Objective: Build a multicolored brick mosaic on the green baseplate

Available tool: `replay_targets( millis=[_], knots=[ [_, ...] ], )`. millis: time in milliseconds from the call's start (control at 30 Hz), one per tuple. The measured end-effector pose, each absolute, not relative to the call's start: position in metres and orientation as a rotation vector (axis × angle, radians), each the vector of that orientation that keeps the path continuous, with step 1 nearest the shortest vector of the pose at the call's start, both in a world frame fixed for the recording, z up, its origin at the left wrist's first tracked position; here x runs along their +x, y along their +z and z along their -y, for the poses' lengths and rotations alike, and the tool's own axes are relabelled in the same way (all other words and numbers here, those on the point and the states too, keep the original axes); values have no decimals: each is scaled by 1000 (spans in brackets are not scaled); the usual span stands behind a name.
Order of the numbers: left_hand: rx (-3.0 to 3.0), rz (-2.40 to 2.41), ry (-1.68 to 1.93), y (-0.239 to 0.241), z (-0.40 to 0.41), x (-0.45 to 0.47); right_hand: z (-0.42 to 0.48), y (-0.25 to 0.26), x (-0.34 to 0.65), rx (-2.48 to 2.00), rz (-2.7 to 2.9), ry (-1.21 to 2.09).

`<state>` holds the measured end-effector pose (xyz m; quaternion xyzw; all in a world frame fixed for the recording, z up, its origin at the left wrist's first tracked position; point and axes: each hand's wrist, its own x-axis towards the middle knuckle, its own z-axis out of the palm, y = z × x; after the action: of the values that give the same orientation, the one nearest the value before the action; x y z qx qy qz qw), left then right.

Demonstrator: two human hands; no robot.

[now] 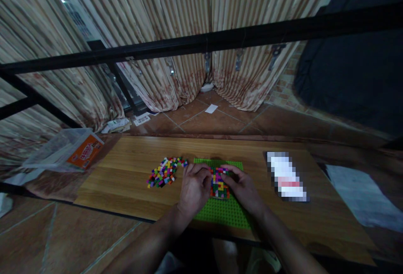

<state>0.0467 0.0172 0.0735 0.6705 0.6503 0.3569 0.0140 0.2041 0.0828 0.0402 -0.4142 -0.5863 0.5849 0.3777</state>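
Note:
A green studded baseplate [225, 215] lies on the wooden board. On it is a block-shaped build of small multicoloured toy bricks [219, 186]. My left hand [195, 183] is at the upper left edge of the build, thumb and fingertips closed in a pinch; whatever they hold is hidden. From the other side, my right hand [245, 186] has its thumb and forefinger on the build's upper right part, gripping it. Left of the plate lies a loose heap of mixed small toy bricks [165, 171], close to my left hand.
A phone with a blurred screen [286, 176] lies right of the baseplate on the wooden board [126, 173]. A clear plastic bin [56, 150] with an orange label stands at the left. Beyond are a black metal bar [189, 45] and striped curtains [176, 9]. White sheets [362, 194] lie at right.

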Motion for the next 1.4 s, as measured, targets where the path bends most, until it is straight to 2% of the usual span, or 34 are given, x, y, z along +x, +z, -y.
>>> replay_targets(
  millis=[600,900,1400],
  knots=[
    [2013,-2070,1224,70,-13,48,-82,38,204,-1042,1474,1526],
    [1474,-1848,1280,56,-30,37,-84,38,203,-1050,1466,1530],
    [963,-1478,1452,46,-35,52,-86,32,203,-1004,1421,1559]
  ],
)
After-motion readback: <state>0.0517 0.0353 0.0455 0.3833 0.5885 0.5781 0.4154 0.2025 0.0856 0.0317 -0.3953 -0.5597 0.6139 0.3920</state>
